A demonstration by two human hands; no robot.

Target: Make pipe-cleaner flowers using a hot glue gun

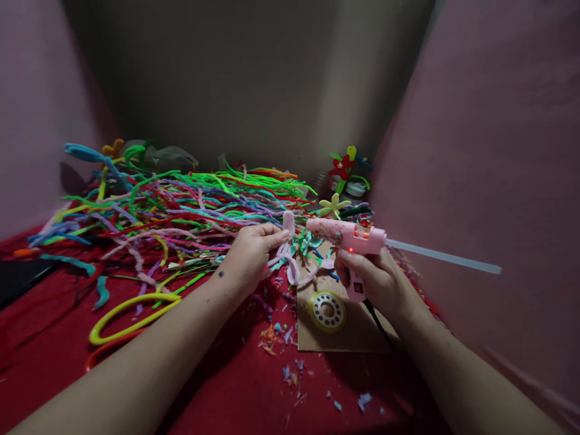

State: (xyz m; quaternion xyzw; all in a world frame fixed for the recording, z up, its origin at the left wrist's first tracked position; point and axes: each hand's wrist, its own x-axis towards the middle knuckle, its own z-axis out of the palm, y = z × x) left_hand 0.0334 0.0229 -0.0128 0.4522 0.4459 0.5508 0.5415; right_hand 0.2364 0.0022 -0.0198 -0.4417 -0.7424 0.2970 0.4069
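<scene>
Between the thumb and fingers of my left hand [251, 254] is a pale lilac pipe cleaner [293, 275], bent into loops that hang below the fingertips. My right hand [378, 278] is closed around the handle of a pink hot glue gun [347, 234]. Its nozzle points left, towards the pipe cleaner, with a gap between them. A small orange light glows on the gun's side. From its back end sticks a long translucent glue stick [446, 257]. Below lies a piece of cardboard [317, 338] bearing a round yellow-rimmed roll with a holed white centre [327, 310].
A broad heap of multicoloured pipe cleaners [194, 208] spreads across the back left of the red cloth [217, 374]. Yellow-handled scissors [131, 314] lie left of my forearm. Pipe-cleaner flowers [342, 166] stand at the back right. A black cord [383, 326] trails from the gun. Fuzz scraps [290, 374] litter the front.
</scene>
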